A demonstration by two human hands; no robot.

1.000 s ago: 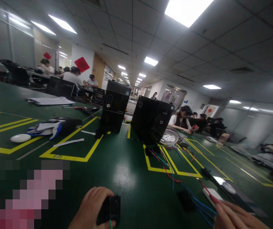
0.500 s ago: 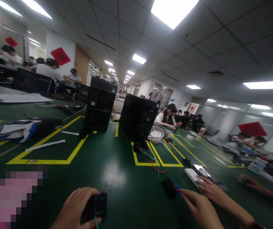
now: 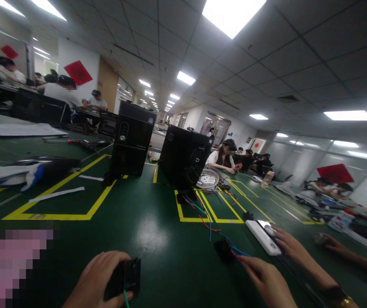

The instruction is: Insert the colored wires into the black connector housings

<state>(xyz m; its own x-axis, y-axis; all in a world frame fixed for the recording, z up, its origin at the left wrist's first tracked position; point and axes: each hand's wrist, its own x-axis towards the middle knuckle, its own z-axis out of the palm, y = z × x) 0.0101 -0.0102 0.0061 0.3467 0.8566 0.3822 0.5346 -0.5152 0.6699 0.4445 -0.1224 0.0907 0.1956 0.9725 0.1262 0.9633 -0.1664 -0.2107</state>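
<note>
At the bottom, my left hand [image 3: 98, 280] is closed around a black plastic block [image 3: 132, 276] with slots in its side face. A green wire [image 3: 126, 298] hangs from its lower edge, by my thumb. To the right, my right hand [image 3: 266, 278] pinches thin blue and red wires [image 3: 235, 253] between thumb and fingers. These wires lead to a second dark block [image 3: 223, 250] just left of my fingertips; whether it rests on the table is hard to tell. Farther back, loose red, blue and green wires [image 3: 204, 209] trail over the green table [image 3: 170, 261].
Close by on the right, a co-worker's hand [image 3: 287, 241] is beside a white handheld device [image 3: 263, 239]. Another person's hand [image 3: 333, 244] rests farther right. Two black computer cases [image 3: 132, 141] stand ahead, near a white round basket [image 3: 209, 179]. Blue-and-white gloves [image 3: 19, 173] lie left.
The co-worker's hand has lifted off the white device and shifted to its far side, uncovering it. My view has turned slightly; both my hands keep their grips.
</note>
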